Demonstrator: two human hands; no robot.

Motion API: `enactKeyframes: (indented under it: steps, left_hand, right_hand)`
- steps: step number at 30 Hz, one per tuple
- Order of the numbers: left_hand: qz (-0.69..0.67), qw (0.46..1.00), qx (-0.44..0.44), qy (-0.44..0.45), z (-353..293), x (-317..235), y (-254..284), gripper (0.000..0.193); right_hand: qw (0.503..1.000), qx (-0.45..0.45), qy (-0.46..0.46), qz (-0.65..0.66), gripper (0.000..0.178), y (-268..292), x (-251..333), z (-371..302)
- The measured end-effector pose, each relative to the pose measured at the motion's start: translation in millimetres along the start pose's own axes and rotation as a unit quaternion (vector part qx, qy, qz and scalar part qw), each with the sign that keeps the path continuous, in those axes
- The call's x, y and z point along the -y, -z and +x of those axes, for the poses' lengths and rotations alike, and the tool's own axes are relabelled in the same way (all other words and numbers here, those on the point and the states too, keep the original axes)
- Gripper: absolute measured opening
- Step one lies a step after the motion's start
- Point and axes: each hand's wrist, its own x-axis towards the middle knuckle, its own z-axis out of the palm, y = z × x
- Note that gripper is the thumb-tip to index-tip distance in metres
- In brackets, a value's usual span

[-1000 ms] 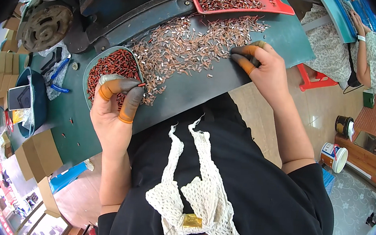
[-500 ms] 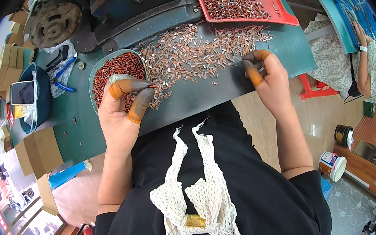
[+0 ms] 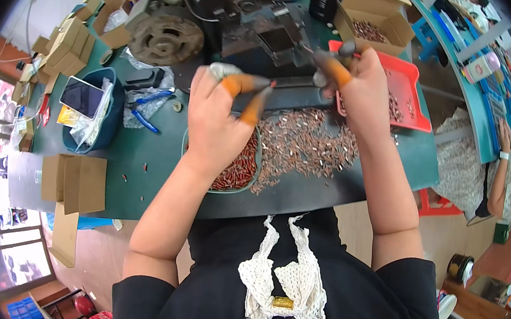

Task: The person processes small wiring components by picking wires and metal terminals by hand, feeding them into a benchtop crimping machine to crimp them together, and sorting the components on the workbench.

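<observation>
- Pinching a small red piece, our left hand holds it just on the near side of the black machine; we cannot read the piece's long axis.
- Our right hand curls at the machine's right, farther from the piece; whether it grips anything, we cannot tell.

Fisheye view, evenly bright. White glare overexposes the pale, dark-framed glass panes at left; the black metal machine lies dim. Blur softens the right hand's orange-and-grey finger coverings; edges curve rimward.
</observation>
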Motion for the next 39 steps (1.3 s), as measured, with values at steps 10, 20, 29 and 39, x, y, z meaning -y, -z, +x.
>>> enactKeyframes:
  steps: [10, 20, 29, 39]
  left_hand:
    - [0.139, 0.968, -0.14, -0.154, 56.0, 49.5, -46.1, 0.027]
    - [0.189, 0.953, -0.145, -0.189, 62.1, 66.3, -56.7, 0.025]
    - [0.188, 0.953, -0.144, -0.19, 63.4, 64.7, -58.8, 0.029]
    - [0.198, 0.953, -0.142, -0.177, 63.5, 63.6, -62.0, 0.022]
  right_hand:
    - [0.996, -0.033, 0.075, -0.031, 0.036, -33.8, 7.9, 65.4]
    - [0.998, -0.026, 0.034, -0.038, 0.037, -35.6, 14.5, 67.0]
    - [0.998, -0.045, 0.052, -0.016, 0.035, -38.4, 10.0, 66.6]
    - [0.998, -0.041, 0.048, -0.031, 0.034, -39.0, 11.5, 66.6]
